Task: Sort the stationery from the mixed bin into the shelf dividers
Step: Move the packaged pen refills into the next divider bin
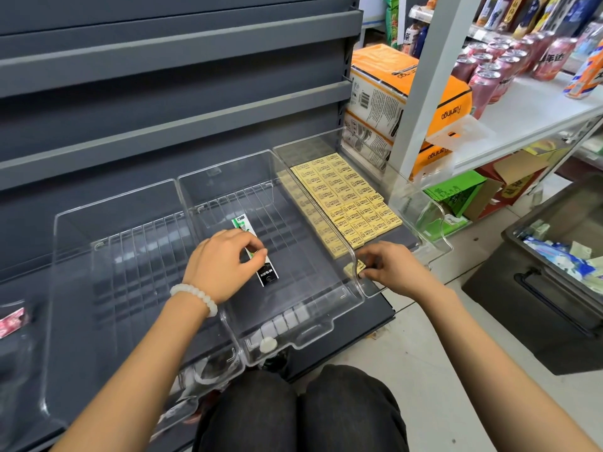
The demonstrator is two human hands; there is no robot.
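Observation:
Three clear plastic divider trays sit side by side on the dark shelf. My left hand [225,264] is inside the middle tray [313,334] and pinches a long green, white and black packet [261,259] that lies on the tray floor. My right hand [390,267] is at the front of the right tray [437,243] and pinches one small yellow eraser [355,268]. Several rows of the same yellow erasers [346,194] fill that tray. The left tray [65,288] holds nothing that I can see.
A dark grey bin [509,288] with mixed packets stands on the floor at the right. A white shelf [522,112] with cans, bottles and orange boxes rises behind it. Grey shelf boards fill the back. My knees are at the bottom edge.

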